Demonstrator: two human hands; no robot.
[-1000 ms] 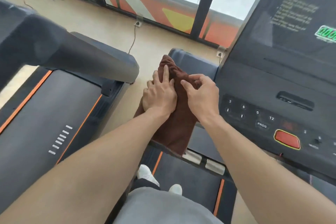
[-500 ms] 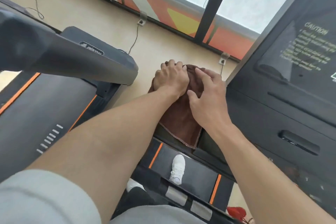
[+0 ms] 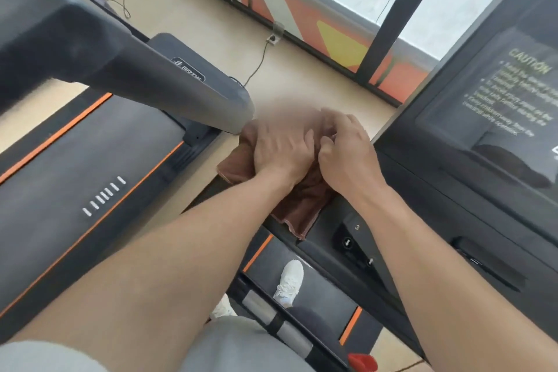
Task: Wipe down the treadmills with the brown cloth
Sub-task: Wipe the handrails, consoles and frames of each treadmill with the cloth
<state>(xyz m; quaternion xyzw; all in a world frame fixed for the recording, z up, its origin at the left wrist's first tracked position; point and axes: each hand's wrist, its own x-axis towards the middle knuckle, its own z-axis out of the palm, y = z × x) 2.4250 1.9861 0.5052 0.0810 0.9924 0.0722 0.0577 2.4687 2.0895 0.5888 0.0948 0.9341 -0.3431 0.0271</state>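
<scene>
At the centre of the frame I am pressing a soft brown terry cloth (image 3: 302, 205) onto the black treadmill handrail (image 3: 326, 229) beside its console. My left hand (image 3: 279, 149) is lying flat on it; my right hand (image 3: 344, 154) is pinching its bunched upper folds. It looks light, limp, best gripped by those folds.

fingers: both hands' fingers (image 3: 290, 127) smeared by motion blur at frame centre
cloth (image 3: 302, 205): middle hidden under the hands
console (image 3: 498, 130): cut off at the right edge, small print unreadable
</scene>
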